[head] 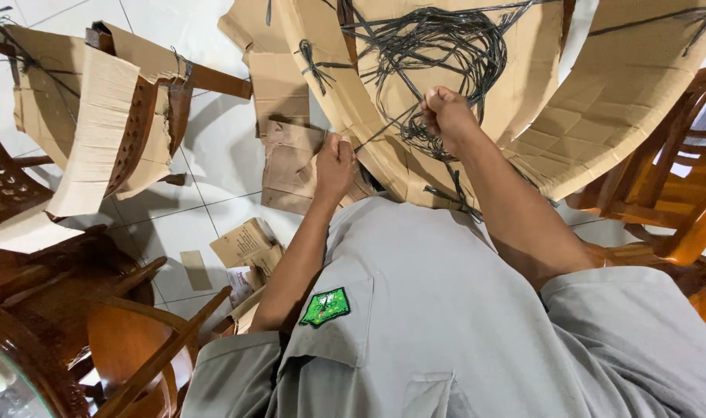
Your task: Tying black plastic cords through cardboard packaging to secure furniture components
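Two hands are working at the black strapping point(426, 46) that is tangled over a big curved cardboard wrap point(515, 101) just ahead of my chest. I am watching the right hand point(446, 116) closing its grip tight on a strand of that strapping, fist raised above the cardboard and pulling it taut; the left hand point(333, 166) is pinching shut on the lower end of the same strand, at the cardboard's near edge. Doing this well, I judge, is a matter of keeping the strand straight between the two fists and drawing it along its own line, so it is not snagging on the loose loops piled further up. Those loops are the main nuisance: they are crossing each other and lying right beside the right fist, and a careless tug is likely to be tightening the knot rather than freeing it. Around me, a wooden chair point(120, 124) on the left is sitting half wrapped in torn cardboard, also tied with strapping, and more bare chairs point(670, 186) are crowding in on the right. Cardboard scraps point(248, 244) are lying on the white tiled floor point(206, 155) below the left forearm. A round, glass-topped wooden piece point(27, 348) is sitting at my lower left, leaving little room to shift that way.
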